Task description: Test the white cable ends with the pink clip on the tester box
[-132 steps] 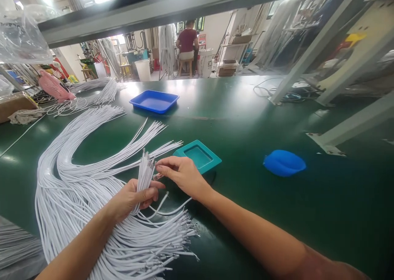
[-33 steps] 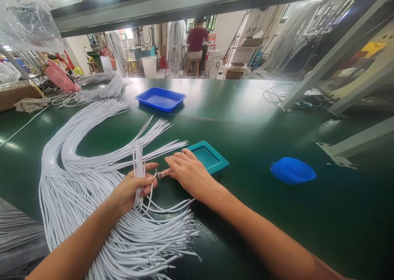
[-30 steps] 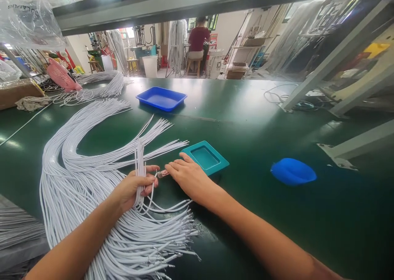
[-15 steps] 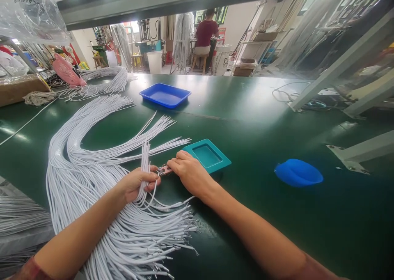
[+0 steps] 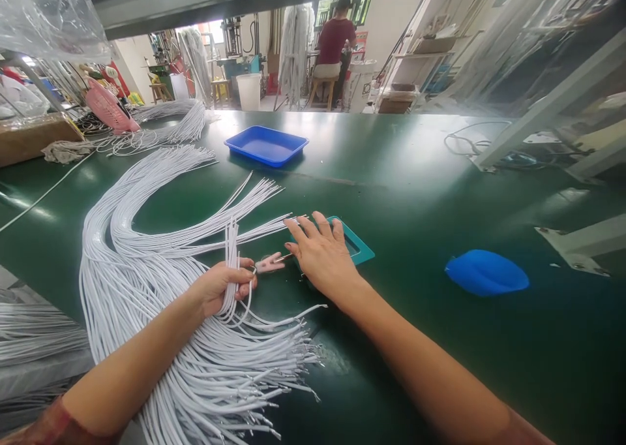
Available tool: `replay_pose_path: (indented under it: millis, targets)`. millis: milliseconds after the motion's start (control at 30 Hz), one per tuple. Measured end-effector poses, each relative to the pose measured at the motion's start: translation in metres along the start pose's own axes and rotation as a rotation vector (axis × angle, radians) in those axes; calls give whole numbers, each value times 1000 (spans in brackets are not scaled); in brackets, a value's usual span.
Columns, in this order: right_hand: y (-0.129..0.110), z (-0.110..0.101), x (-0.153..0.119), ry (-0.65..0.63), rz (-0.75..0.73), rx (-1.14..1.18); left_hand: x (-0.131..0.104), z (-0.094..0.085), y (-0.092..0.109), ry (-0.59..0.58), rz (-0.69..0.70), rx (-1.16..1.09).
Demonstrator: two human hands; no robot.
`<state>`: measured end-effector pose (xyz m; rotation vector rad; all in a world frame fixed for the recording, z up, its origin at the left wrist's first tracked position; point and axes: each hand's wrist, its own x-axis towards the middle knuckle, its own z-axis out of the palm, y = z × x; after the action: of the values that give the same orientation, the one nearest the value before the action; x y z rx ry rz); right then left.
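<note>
Teal tray, inside partly hidden, lies behind splayed right hand; left hand clamps white wires.

The head view faces forward, down over tabletop.

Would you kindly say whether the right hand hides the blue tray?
No, the right hand overlaps the teal tray, while the blue tray is fully visible farther back.

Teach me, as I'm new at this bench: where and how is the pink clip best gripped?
Probably pinch the pink clip by its two splayed arms, coming from the right. It points sideways: the arms spread toward the right hand, while its other end sits close to the left hand and the white wires held there, leaving less finger room.
</note>
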<state>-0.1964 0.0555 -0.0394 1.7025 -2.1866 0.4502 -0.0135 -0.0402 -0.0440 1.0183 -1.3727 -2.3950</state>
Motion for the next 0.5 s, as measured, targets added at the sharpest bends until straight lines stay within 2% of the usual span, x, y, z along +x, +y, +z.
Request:
replay_pose_path:
  millis: [167, 300, 433, 500]
  targets:
    - [0, 3, 0, 12, -3, 47, -10, -4, 2, -8, 50, 6]
    - [1, -3, 3, 63, -1, 142, -18, -4, 4, -33, 119, 12]
    - [-8, -20, 5, 118, -12, 450, -22, -1, 7, -84, 128, 70]
    - [-17, -30, 3, 80, -15, 656, -24, 2, 7, -124, 143, 124]
